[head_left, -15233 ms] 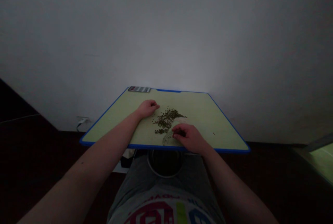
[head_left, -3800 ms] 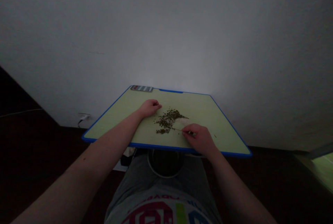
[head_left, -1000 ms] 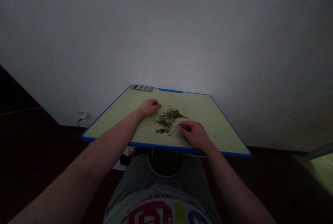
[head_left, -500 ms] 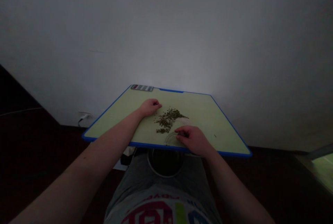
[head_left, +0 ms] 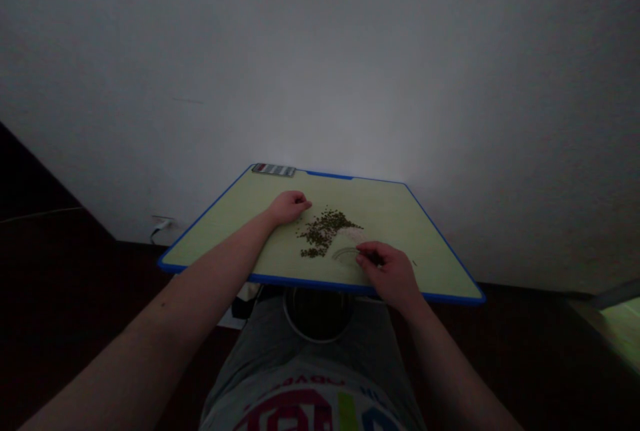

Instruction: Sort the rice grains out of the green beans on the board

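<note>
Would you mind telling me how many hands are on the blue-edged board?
2. The left hand rests curled beside the heap of small green beans; the right hand is at the near edge of the board, right of a clear round dish. None seem hidden.

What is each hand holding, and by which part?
The left hand rests curled, holding nothing visible. The right hand pinches something small and dark in its fingertips; what, or which part, cannot be told.
</note>
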A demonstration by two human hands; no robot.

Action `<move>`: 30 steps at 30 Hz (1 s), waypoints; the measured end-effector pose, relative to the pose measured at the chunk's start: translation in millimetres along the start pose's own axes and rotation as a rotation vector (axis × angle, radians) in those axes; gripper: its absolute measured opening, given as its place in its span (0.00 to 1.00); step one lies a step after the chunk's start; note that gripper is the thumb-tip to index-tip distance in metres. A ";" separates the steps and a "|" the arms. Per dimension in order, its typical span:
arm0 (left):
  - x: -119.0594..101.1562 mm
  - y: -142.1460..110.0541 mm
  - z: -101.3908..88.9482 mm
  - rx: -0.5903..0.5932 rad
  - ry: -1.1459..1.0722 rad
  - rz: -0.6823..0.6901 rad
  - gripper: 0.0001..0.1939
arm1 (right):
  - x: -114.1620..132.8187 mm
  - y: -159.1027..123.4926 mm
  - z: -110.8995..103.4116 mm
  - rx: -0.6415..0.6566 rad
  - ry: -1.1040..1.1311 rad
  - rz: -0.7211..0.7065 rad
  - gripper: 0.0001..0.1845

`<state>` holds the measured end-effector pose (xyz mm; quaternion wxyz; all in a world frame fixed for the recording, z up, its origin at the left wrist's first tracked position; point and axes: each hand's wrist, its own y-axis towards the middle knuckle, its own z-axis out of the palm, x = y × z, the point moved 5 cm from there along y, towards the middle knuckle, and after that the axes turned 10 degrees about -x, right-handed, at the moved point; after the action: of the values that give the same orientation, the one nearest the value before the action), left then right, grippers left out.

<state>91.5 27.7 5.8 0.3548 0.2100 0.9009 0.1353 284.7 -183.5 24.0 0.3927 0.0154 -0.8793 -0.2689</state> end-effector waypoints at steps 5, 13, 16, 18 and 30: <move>-3.2 -1.6 -1.6 0.006 -0.008 0.004 0.16 | 28.3 -16.5 5.4 0.045 -0.046 -0.382 0.09; -0.3 -1.0 0.7 0.015 -0.017 0.007 0.17 | 26.6 -18.7 23.3 0.136 -0.215 -0.539 0.13; 0.0 -0.7 0.4 0.008 -0.013 0.022 0.17 | 17.7 -12.0 17.2 0.086 -0.245 -0.506 0.13; 0.0 -0.7 0.1 0.006 -0.012 0.030 0.17 | 14.0 -10.1 12.3 0.057 -0.254 -0.475 0.12; -2.0 -1.8 -0.1 0.003 -0.014 0.030 0.17 | 26.9 -18.7 24.1 0.185 -0.183 -0.527 0.11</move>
<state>92.2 25.2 6.3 0.3588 0.2250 0.8954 0.1375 245.8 -194.8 20.2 0.2255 0.2546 -0.8976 -0.2806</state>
